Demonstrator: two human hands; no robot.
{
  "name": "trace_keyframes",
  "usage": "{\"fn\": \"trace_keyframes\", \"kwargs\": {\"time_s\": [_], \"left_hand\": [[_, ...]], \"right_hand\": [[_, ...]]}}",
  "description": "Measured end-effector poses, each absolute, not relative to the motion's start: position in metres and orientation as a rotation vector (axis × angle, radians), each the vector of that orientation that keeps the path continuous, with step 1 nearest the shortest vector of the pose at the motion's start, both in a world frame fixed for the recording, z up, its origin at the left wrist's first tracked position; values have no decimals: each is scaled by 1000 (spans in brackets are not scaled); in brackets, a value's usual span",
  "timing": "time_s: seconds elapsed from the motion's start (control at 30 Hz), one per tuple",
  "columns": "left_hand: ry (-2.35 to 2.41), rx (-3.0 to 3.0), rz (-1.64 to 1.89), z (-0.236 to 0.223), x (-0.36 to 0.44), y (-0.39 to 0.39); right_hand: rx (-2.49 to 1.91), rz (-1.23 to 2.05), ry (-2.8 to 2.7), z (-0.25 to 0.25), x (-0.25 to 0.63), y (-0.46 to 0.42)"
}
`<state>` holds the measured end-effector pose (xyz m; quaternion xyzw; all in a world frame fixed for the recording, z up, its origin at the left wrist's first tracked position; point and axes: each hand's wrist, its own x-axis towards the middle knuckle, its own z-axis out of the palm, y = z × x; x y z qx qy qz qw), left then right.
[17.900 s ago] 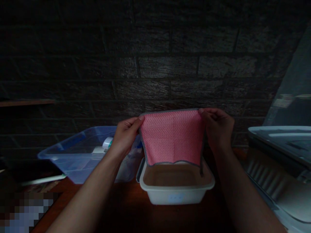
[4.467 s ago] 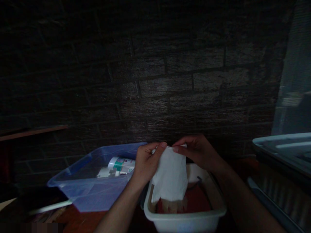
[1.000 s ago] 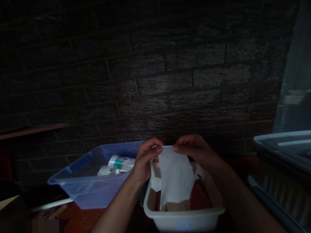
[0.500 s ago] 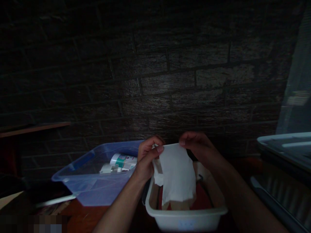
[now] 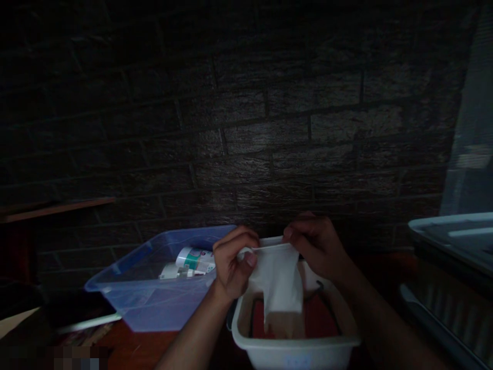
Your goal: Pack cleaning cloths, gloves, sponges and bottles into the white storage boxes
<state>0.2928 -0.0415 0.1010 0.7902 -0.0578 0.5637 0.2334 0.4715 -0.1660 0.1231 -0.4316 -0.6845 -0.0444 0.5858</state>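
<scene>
My left hand (image 5: 236, 262) and my right hand (image 5: 314, 241) pinch the two sides of the hemmed opening of a white glove (image 5: 283, 282). The glove hangs limp between them, its paler beige finger ends pointing down. Below it stands a cream plastic tub (image 5: 296, 347), with a dark red thing (image 5: 319, 316) inside that I cannot make out further. The glove's lower end hangs over the tub and hides part of that red thing.
A translucent blue bin (image 5: 154, 308) stands left of the tub, holding a white labelled container (image 5: 195, 258) and a small white object (image 5: 168, 271). A lidded box (image 5: 454, 226) is at the right. Behind rises a dark brick wall (image 5: 250, 139).
The glove's opening has tipped toward me and parted, and its body has narrowed and folded. My left hand has turned with its fingers more curled. My right hand has dropped slightly.
</scene>
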Motion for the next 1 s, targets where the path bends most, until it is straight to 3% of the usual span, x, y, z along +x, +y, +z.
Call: {"fn": "trace_keyframes", "kwargs": {"time_s": [0.23,0.43,0.77,1.0], "left_hand": [[-208,2321,1634,105,296,-51],[-150,2315,1678,109,299,-51],[244,2058,1576,107,315,-51],[205,1969,1475,114,318,-56]], "right_hand": [[-931,-3,-1626,124,470,-163],[-983,299,-1570,118,477,-157],[-786,58,-1410,126,478,-157],[-985,302,-1502,119,477,-153]]}}
